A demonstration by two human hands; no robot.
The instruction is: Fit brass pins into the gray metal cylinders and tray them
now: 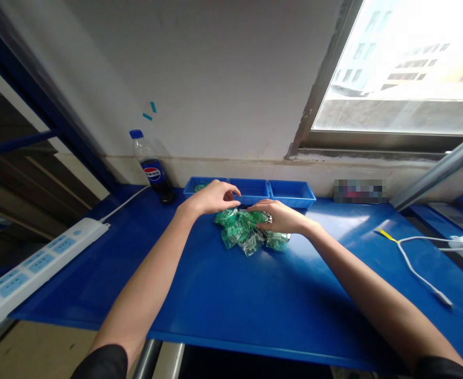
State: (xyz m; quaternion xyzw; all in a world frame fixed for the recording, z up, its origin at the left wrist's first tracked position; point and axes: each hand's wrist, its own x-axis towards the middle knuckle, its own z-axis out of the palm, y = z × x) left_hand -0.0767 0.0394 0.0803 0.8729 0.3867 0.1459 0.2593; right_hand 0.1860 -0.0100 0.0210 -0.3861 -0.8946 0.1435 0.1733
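Note:
A loose heap of small clear packets with green contents point(241, 231) lies on the blue table point(215, 295). My left hand point(215, 197) hovers above the heap's left side, in front of the blue bins. Its thumb and fingers are curled but apart, with nothing visible between them. My right hand point(281, 216) reaches into the heap's right side, its fingers and thumb around a green packet point(260, 217); the fingertips are partly hidden. Behind the hands stand three joined blue bins: the left bin point(189, 188) holds some green packets, then come the middle bin point(249, 187) and the right bin point(292, 192).
A cola bottle point(152, 171) stands at the back left by the wall. A white power strip point(41, 268) lies along the left edge. On the right is a white cable point(413, 268) with a yellow tag. A blurred-out item point(360, 191) sits below the window.

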